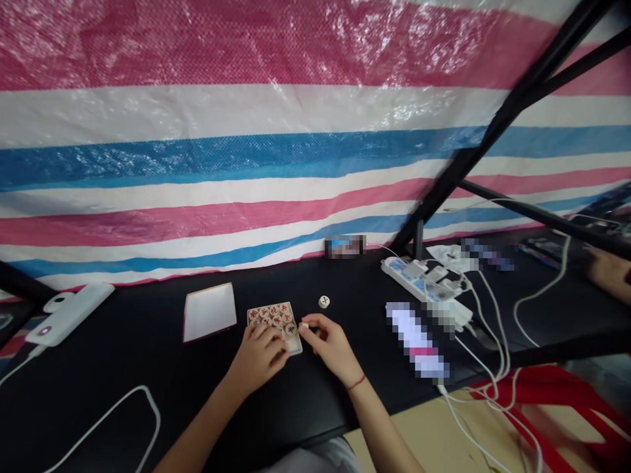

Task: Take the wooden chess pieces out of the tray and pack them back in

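Note:
A small open box [294,344] of round xiangqi pieces sits on the black table; most visible pieces carry red characters, one a dark one. My left hand [261,351] is closed over the box's near side, fingers curled over the pieces and thumb by the near wall. It covers part of the rows. Just off the box's right side, my right hand [328,345] pinches a pale xiangqi piece [304,325] between thumb and forefinger. Beyond that hand lies a loose xiangqi piece [324,301] with a dark mark, face up.
A white-lined box lid [211,314] lies left of the box. At right are a power strip [409,279] with plugs and cables, and a lit phone [418,341]. A white device [73,315] is at far left. Another person's hand [611,276] shows at far right.

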`<control>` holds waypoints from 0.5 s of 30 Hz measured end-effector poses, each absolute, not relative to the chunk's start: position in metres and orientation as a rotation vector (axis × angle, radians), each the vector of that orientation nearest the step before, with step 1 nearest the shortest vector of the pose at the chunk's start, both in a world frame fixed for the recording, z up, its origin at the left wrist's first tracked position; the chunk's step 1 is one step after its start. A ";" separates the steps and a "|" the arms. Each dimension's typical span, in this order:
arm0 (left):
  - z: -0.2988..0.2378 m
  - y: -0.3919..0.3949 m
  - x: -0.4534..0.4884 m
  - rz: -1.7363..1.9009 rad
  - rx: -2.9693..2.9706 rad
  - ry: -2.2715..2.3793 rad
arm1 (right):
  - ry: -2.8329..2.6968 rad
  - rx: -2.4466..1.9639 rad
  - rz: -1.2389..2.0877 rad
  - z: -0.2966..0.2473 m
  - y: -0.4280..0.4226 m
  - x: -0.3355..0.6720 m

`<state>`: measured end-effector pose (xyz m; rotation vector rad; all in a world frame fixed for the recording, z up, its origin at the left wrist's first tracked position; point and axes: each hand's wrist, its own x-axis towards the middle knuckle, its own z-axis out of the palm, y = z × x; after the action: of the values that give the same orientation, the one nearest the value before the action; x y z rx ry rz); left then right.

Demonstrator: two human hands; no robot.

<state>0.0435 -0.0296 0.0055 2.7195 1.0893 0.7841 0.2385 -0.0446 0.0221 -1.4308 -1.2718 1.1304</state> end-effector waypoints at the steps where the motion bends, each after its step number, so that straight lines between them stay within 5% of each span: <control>1: 0.005 -0.029 0.042 0.777 2.735 1.088 | -1.294 -1.433 1.135 0.022 -0.045 0.238; 15: -0.002 -0.035 0.023 0.796 2.830 1.008 | -1.884 -1.561 0.818 0.032 -0.062 0.207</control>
<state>0.0229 -0.0354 -0.0022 2.8297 1.0078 0.7960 0.2074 -0.0618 0.0318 -1.5607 -1.8842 0.8177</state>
